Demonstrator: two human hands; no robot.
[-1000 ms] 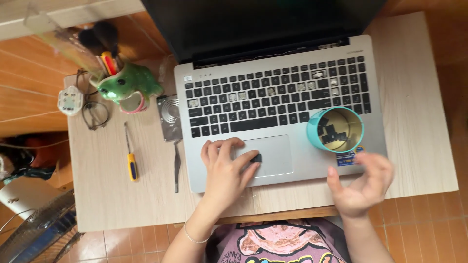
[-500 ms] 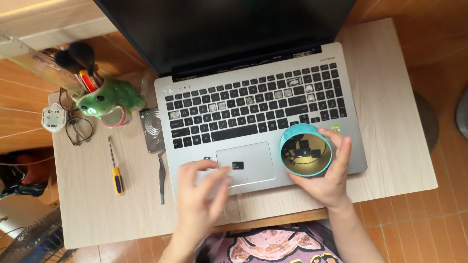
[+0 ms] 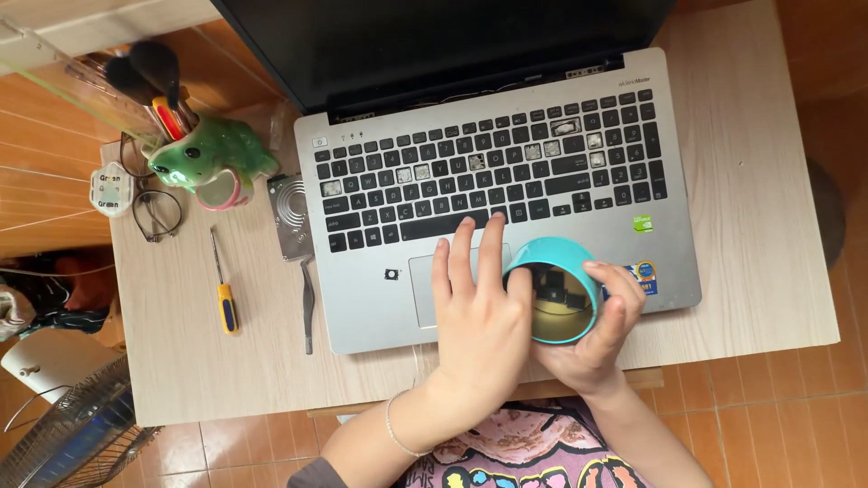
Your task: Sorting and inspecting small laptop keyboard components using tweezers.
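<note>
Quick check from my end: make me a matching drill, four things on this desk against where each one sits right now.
Things:
1. teal cup
2. screwdriver
3. glasses
4. green frog-shaped holder

Places:
A. flat on the desk, left of the laptop, yellow handle toward the person
B. held over the laptop's palm rest between the left hand and the right hand
C. back left of the desk, with brushes standing in it
D. near the desk's left edge, below the holder

Pairs: 1-B, 2-A, 3-D, 4-C

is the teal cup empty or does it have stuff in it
Not empty: the teal cup, held in the right hand, has small dark keycaps at its bottom.
</note>
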